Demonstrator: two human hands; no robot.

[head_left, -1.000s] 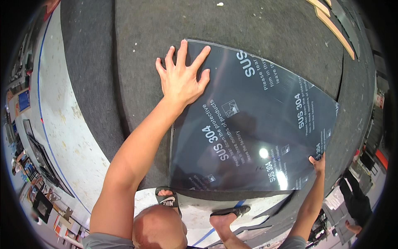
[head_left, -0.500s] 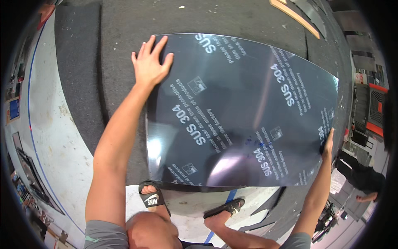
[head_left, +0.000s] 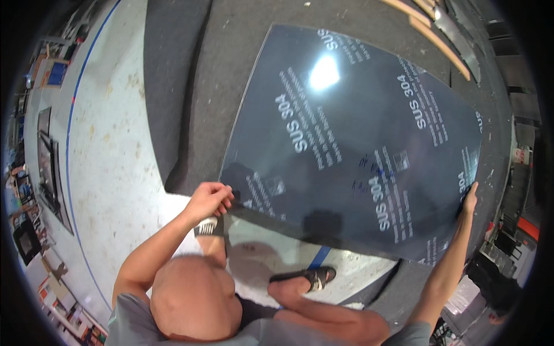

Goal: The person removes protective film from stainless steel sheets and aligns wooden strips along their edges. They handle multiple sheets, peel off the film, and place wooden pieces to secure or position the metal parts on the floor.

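Note:
A large rectangular metal sheet [head_left: 346, 127] with dark, glossy, printed film lies in front of me over dark grey matting, with blue pen marks near its middle. My left hand [head_left: 210, 200] is at the sheet's near left corner, its fingers curled closed at the edge. Along the right edge, my right hand [head_left: 470, 202] grips the sheet, with part of its fingers hidden. A bright light reflects off the film's far part.
Dark grey matting [head_left: 173, 98] extends beyond the sheet at the left. Wooden strips [head_left: 441, 46] lie at the far right beside a metal piece [head_left: 459, 37]. My sandalled feet are on the pale floor [head_left: 115, 115] close to the near edge. Another person [head_left: 493, 282] is at the lower right.
My left hand has come from the far left corner, where it lay spread, down to the near left corner and closed. The sheet appears turned clockwise; my right hand stays at its right edge.

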